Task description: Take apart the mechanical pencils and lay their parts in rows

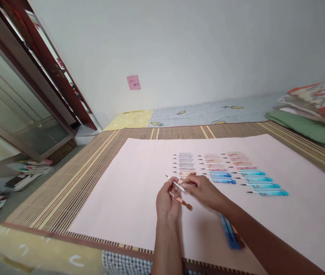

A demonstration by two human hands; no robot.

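Note:
My left hand (167, 196) is closed around a slim white stick (178, 186) with a dark pointed tip, perhaps a pen refill. A brown-orange tube-like piece (185, 204) also pokes out of its palm. My right hand (201, 188) has its fingers pinched at the stick's back end, above the pink sheet (116, 183). Beyond my hands, similar dark-tipped white sticks lie in three columns beside coloured pieces: pale and brown ones (186, 164), pink and blue ones (219, 176), pink and turquoise ones (268, 186). Under my right forearm lie loose blue pieces (231, 233) and a brown one, partly hidden.
The sheet lies on a striped mat (56, 191) over a bed with yellow and checked bedding (196, 112). Folded cloths and a cushion (322, 110) are stacked at right. A pink note (133, 82) sticks to the wall. Books (32, 172) are on the floor at left.

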